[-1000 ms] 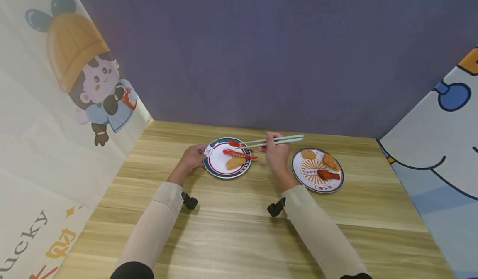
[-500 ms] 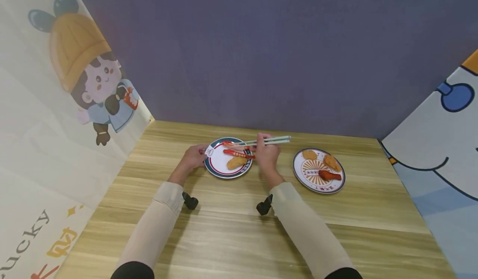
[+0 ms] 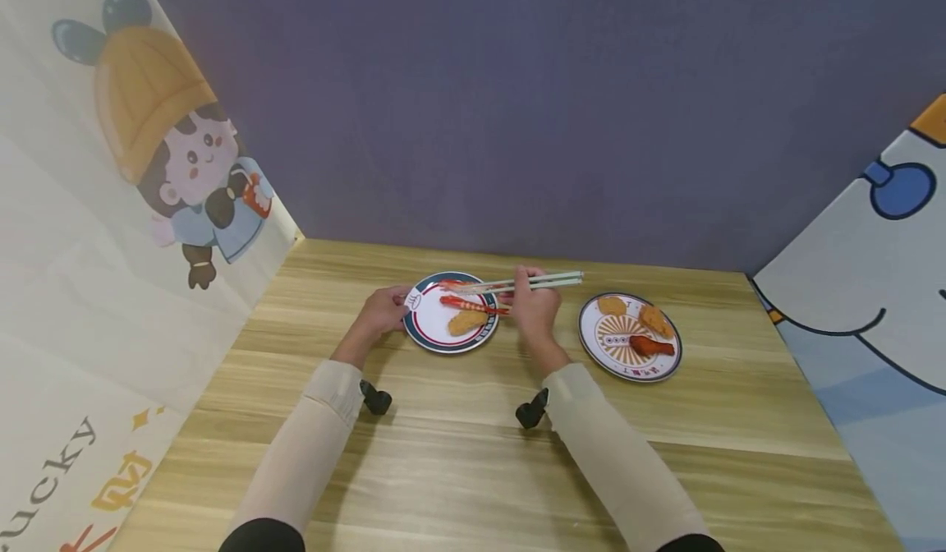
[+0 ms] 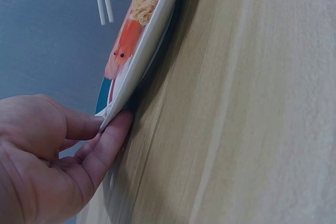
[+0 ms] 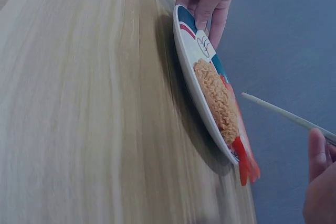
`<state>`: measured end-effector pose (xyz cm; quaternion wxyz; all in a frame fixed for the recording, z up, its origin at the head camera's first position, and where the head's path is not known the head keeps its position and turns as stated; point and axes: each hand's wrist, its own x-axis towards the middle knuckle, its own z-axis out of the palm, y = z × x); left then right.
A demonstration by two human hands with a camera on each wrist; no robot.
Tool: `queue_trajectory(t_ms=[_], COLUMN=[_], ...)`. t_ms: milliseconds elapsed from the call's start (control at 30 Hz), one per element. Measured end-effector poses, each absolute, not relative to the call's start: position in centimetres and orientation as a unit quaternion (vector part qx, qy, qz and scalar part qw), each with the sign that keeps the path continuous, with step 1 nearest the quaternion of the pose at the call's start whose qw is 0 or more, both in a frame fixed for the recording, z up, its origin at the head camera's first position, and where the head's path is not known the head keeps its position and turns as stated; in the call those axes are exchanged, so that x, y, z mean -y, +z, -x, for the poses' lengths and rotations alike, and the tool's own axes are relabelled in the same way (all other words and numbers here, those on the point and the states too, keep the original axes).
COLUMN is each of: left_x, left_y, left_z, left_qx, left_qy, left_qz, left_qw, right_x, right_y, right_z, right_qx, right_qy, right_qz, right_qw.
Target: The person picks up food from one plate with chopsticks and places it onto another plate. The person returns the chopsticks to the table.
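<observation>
Wood table (image 3: 473,453): chopsticks (image 3: 517,282) in R hand (image 3: 534,312) grip, over shrimp (image 3: 473,305).

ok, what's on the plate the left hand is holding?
On the blue-rimmed plate: a breaded fried piece and a red shrimp. The chopsticks in the right hand cross its far edge, hiding whatever lies beneath them. The left hand pinches the rim.

Left hand (image 3: 382,312) fingers pinching, right hand (image 3: 534,310) curled, both forearms extended
</observation>
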<state>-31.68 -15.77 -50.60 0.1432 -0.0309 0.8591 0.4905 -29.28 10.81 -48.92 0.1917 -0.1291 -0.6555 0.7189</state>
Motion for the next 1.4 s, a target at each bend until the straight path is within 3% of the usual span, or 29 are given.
queue_trajectory(t_ms=[533, 1067, 1400], left_x=[15.7, 15.7, 15.7], left_y=[-50.7, -50.7, -50.5], left_z=[31.8, 31.9, 31.9], left_qx=[-0.867, -0.867, -0.869], left_qy=[0.476, 0.476, 0.473], left_qz=[0.029, 0.030, 0.031], left_qw=[0.146, 0.141, 0.142], right_x=[-13.4, -20.2, -24.5], right_y=[-47.7, -46.9, -46.4], right_z=[28.2, 26.3, 25.1], right_qx=[0.642, 0.629, 0.627], right_qy=[0.737, 0.744, 0.746], right_qz=[0.110, 0.127, 0.157], right_qw=[0.179, 0.188, 0.162])
